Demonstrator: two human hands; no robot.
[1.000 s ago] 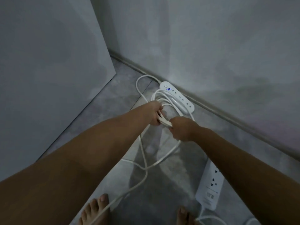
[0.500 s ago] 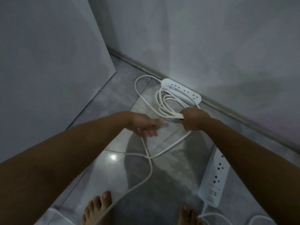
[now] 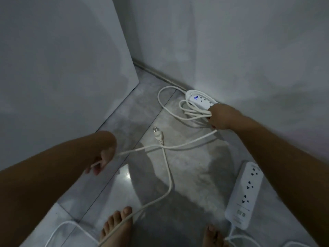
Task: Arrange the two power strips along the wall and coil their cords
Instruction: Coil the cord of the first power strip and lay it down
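A white power strip (image 3: 199, 100) with a blue light lies along the foot of the back wall. My right hand (image 3: 219, 117) grips a bundle of white cord loops (image 3: 193, 112) just in front of that strip. My left hand (image 3: 104, 158) pinches a loose stretch of the same cord (image 3: 142, 148), low and to the left. A white plug (image 3: 158, 135) lies on the floor between my hands. The second power strip (image 3: 244, 196) lies on the floor at the lower right, angled away from the wall, under my right forearm.
A white panel (image 3: 62, 77) stands on the left and meets the grey wall (image 3: 231, 41) at a corner. My bare feet (image 3: 115, 227) stand at the bottom edge, with cord running over the left foot. More cord lies at the bottom left and bottom right.
My right hand carried the coiled loops further toward the wall strip. My left hand drew back and left along the cord, and the plug came into sight.
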